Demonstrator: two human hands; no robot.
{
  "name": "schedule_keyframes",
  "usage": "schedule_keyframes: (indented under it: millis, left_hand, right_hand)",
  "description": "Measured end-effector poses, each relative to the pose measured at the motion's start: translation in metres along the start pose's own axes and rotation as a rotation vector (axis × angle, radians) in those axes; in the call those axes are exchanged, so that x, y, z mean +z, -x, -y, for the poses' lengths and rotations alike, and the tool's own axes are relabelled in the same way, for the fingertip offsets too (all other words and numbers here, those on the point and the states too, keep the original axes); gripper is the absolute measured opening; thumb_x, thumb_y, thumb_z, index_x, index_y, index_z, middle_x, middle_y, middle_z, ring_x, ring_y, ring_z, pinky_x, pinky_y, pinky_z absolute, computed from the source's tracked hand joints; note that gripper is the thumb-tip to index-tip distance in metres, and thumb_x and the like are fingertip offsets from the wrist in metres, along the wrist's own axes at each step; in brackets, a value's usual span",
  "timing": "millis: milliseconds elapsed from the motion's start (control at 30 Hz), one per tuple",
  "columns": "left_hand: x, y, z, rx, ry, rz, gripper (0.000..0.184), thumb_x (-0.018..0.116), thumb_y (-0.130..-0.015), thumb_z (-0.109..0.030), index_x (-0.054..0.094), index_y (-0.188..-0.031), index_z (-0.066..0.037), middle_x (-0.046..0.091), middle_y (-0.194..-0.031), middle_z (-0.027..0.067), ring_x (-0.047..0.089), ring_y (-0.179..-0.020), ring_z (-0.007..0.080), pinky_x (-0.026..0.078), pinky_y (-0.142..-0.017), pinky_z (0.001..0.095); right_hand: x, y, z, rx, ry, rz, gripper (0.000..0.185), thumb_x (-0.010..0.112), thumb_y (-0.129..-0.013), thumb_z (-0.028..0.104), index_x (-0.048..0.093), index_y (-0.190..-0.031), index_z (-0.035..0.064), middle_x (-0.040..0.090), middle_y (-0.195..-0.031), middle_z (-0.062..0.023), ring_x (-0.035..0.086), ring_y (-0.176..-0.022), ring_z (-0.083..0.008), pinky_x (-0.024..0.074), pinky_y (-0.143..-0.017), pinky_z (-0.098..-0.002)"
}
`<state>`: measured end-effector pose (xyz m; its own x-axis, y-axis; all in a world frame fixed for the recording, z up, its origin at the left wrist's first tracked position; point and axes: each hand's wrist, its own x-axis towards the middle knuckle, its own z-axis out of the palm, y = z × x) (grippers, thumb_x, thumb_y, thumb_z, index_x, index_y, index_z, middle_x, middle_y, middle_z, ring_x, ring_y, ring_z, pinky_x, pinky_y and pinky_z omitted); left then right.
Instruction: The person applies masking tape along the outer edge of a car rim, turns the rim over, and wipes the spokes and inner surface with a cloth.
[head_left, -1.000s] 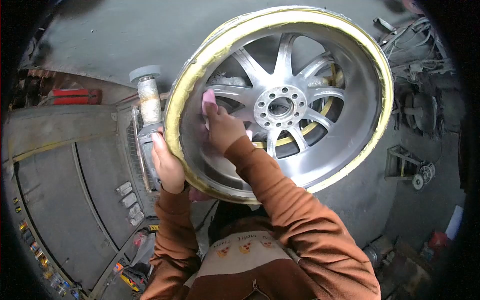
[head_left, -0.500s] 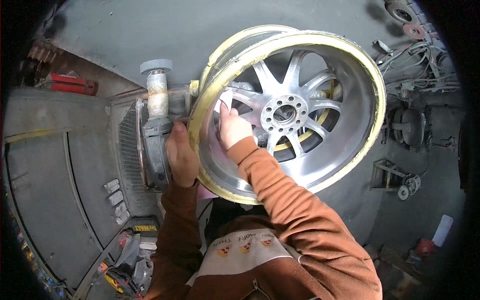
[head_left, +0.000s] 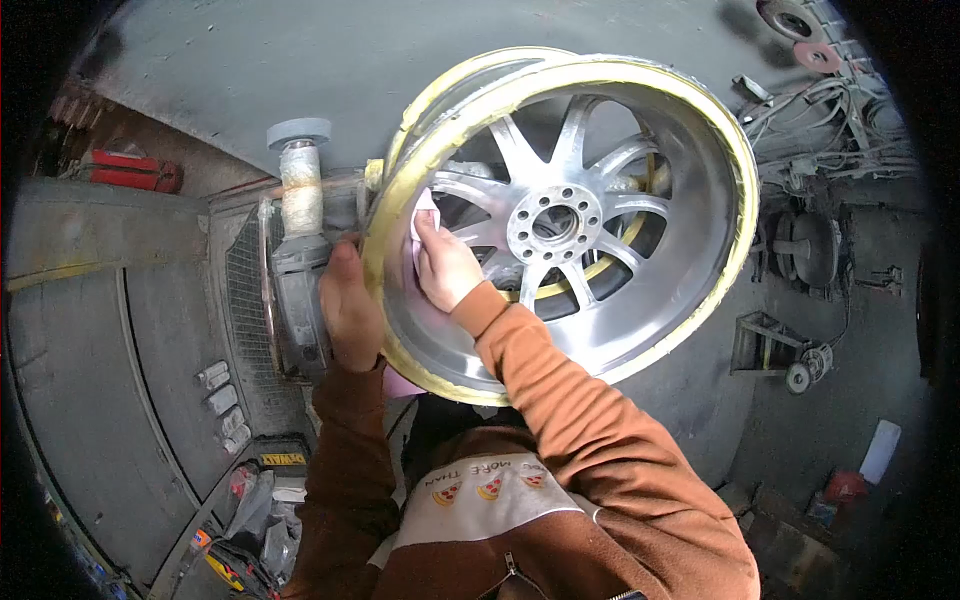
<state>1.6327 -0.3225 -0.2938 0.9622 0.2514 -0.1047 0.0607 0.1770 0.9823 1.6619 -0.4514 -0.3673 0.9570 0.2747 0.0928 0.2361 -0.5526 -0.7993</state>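
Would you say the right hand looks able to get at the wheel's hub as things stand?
Probably yes: the right hand is inside the wheel, beside the hub, and nothing visible blocks the gap between them, though its fingers hold a pink sheet.

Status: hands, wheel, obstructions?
Right hand pinching pink sheet inside wheel. Left hand at yellow edge, grip unclear. Power tool beside left hand; nothing visibly blocking right.

Counting from the middle of the wheel (head_left: 540,178), the right hand (head_left: 447,265) is inside it, at eight o'clock, with the cloth (head_left: 426,203) at nine; the left hand (head_left: 354,308) is outside, also at eight; the power tool (head_left: 299,262) is farther, at nine; the cables (head_left: 822,112) are at two; the small stand (head_left: 765,345) is at four.
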Motion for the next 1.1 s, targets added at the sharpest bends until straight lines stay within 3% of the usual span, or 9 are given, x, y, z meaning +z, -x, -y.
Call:
schedule_keyframes:
  millis: [100,267,433,633,700,733,767,933,1100]
  left_hand:
    - [0.003,0.001,-0.007,-0.050,0.019,-0.013,0.050,0.026,-0.101,-0.035,0.056,-0.105,0.005,0.061,-0.096,0.0104,0.054,-0.087,0.0162,0.042,-0.081,0.0294]
    - [-0.005,-0.001,-0.004,-0.021,-0.079,0.042,0.052,0.024,-0.102,-0.036,0.057,-0.104,0.004,0.061,-0.095,0.0105,0.054,-0.088,0.0166,0.042,-0.081,0.0295]
    - [0.011,0.002,-0.011,0.000,0.004,-0.058,0.054,0.022,-0.102,-0.036,0.058,-0.103,0.004,0.062,-0.094,0.0113,0.055,-0.087,0.0171,0.043,-0.081,0.0297]
    - [-0.010,-0.001,0.005,0.067,-0.273,-0.037,0.053,0.025,-0.102,-0.035,0.050,-0.121,0.008,0.057,-0.117,0.0164,0.054,-0.104,0.0213,0.040,-0.092,0.0306]
    - [-0.003,0.000,0.006,0.117,-0.282,-0.259,0.051,0.030,-0.102,-0.037,0.047,-0.126,0.004,0.054,-0.121,0.0104,0.051,-0.107,0.0168,0.038,-0.096,0.0288]
    - [-0.004,0.000,0.005,0.071,-0.201,-0.237,0.052,0.032,-0.101,-0.039,0.048,-0.126,0.003,0.054,-0.121,0.0102,0.051,-0.108,0.0171,0.037,-0.097,0.0289]
    - [-0.010,-0.001,0.008,0.077,-0.217,-0.230,0.052,0.032,-0.101,-0.039,0.048,-0.126,0.003,0.054,-0.121,0.0102,0.051,-0.108,0.0171,0.037,-0.097,0.0289]
    - [-0.009,0.000,0.006,0.037,-0.187,-0.205,0.055,0.036,-0.098,-0.045,0.046,-0.128,0.000,0.051,-0.127,0.0107,0.048,-0.112,0.0181,0.036,-0.099,0.0299]
    - [0.003,0.006,-0.004,0.048,-0.307,-0.290,0.054,0.036,-0.099,-0.043,0.044,-0.130,0.001,0.049,-0.129,0.0099,0.047,-0.114,0.0187,0.035,-0.100,0.0310]
  right_hand:
    - [-0.004,-0.004,0.011,0.244,0.195,0.094,0.047,0.044,-0.084,0.002,0.037,-0.130,0.0026,0.056,-0.089,-0.0302,0.056,-0.079,-0.0459,0.0439,-0.071,-0.0490]
    - [0.003,-0.002,0.017,0.223,0.021,-0.042,0.041,0.045,-0.084,0.006,0.038,-0.124,0.0071,0.056,-0.089,-0.0275,0.056,-0.081,-0.0471,0.0450,-0.069,-0.0518]
    - [-0.002,-0.005,0.015,0.283,0.196,0.029,0.045,0.047,-0.084,0.009,0.041,-0.128,0.0144,0.057,-0.093,-0.0211,0.061,-0.077,-0.0424,0.0484,-0.068,-0.0519]
    - [-0.001,-0.002,0.003,0.374,0.135,0.001,0.043,0.046,-0.085,0.007,0.046,-0.128,0.0121,0.057,-0.097,-0.0212,0.060,-0.080,-0.0424,0.0484,-0.070,-0.0486]
    - [0.010,-0.002,0.003,0.160,-0.126,-0.201,0.042,0.046,-0.084,0.004,0.050,-0.125,0.0074,0.058,-0.098,-0.0232,0.059,-0.081,-0.0417,0.0478,-0.072,-0.0472]
    - [0.016,-0.001,0.003,0.119,-0.213,-0.244,0.042,0.046,-0.083,0.001,0.052,-0.124,0.0039,0.058,-0.097,-0.0251,0.058,-0.081,-0.0416,0.0471,-0.073,-0.0464]
    - [0.022,0.002,0.002,0.059,-0.253,-0.301,0.043,0.050,-0.082,0.007,0.053,-0.124,0.0129,0.058,-0.090,-0.0199,0.060,-0.076,-0.0401,0.0493,-0.070,-0.0473]
    - [-0.003,0.005,0.016,0.240,-0.089,-0.030,0.046,0.049,-0.083,0.010,0.046,-0.129,0.0128,0.057,-0.095,-0.0225,0.062,-0.078,-0.0410,0.0504,-0.071,-0.0492]
    - [0.010,0.001,0.015,0.280,-0.076,-0.129,0.048,0.050,-0.083,0.012,0.044,-0.130,0.0144,0.056,-0.093,-0.0232,0.063,-0.072,-0.0415,0.0505,-0.067,-0.0514]
